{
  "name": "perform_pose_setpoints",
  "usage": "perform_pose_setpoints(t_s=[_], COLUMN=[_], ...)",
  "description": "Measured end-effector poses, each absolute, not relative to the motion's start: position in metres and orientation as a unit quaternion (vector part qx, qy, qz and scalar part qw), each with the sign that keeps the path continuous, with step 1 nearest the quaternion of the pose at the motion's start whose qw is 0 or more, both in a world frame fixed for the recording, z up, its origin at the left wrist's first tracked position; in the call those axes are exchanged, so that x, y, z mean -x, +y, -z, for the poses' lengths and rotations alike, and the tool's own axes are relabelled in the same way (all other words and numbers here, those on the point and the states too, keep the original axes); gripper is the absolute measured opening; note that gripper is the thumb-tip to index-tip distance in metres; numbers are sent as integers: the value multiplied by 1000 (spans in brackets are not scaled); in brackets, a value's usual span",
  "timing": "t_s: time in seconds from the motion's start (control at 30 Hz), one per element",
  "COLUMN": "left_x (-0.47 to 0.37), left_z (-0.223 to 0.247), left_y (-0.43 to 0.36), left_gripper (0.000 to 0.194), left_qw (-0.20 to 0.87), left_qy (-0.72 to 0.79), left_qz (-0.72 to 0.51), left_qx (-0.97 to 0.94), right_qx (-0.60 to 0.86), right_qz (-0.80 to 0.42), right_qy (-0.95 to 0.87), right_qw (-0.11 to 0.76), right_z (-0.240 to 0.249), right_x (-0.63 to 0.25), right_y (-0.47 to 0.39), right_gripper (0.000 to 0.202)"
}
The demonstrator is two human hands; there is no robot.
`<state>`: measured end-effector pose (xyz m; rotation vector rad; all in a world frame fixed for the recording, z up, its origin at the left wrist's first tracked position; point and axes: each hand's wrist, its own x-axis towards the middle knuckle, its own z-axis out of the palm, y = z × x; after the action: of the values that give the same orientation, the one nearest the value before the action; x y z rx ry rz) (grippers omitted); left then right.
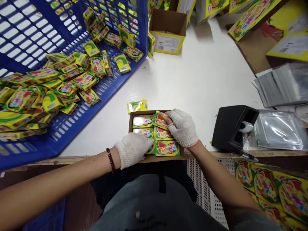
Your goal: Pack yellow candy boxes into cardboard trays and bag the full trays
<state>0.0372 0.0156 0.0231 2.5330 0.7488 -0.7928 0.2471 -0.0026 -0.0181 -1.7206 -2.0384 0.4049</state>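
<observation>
On the table's front edge stands an open carton (131,123) filled with small yellow-green TWINS candy packs (167,148) in two columns. My right hand (184,126), in a white knit glove with bare fingertips, pinches a candy pack (159,119) at the carton's far right; this pack sits tilted above its neighbours. My left hand (134,149), gloved too, lies over the near left corner, its fingers resting on the packs there. The palm hides part of the carton wall. Just beyond the carton a single loose pack (137,106) lies on the table.
A blue plastic crate (106,96) heaped with loose packs fills the left. An open brown-and-yellow carton (168,45) stands at the back. To the right are a black tape dispenser (231,128), clear plastic sleeves (280,130) and a stack of sheets (284,85). Filled packages (269,189) lie below the table.
</observation>
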Motion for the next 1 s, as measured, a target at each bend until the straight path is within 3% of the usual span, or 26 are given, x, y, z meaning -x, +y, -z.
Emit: perform_pose_setpoints(t_s=[0.2, 0.53, 0.67, 0.83, 1.0], left_x=[-37, -42, -41, -49, -43], left_z=[-23, -17, -15, -21, -20], left_y=[23, 20, 28, 35, 13], left_gripper=[27, 43, 35, 40, 28], left_qw=[184, 185, 178, 205, 161], left_qy=[270, 231, 267, 302, 306], left_qz=[292, 288, 268, 305, 268], left_qx=[-899, -911, -908, -879, -899], right_qx=[626, 625, 623, 625, 628], right_qz=[-153, -138, -132, -125, -134], right_qy=[-736, -735, -739, -741, -735], right_qw=[209, 223, 222, 211, 219], right_z=[17, 22, 23, 22, 23], right_x=[-247, -247, -247, -246, -246], right_y=[-1, -1, -1, -1, -1], right_gripper=[35, 32, 32, 32, 31])
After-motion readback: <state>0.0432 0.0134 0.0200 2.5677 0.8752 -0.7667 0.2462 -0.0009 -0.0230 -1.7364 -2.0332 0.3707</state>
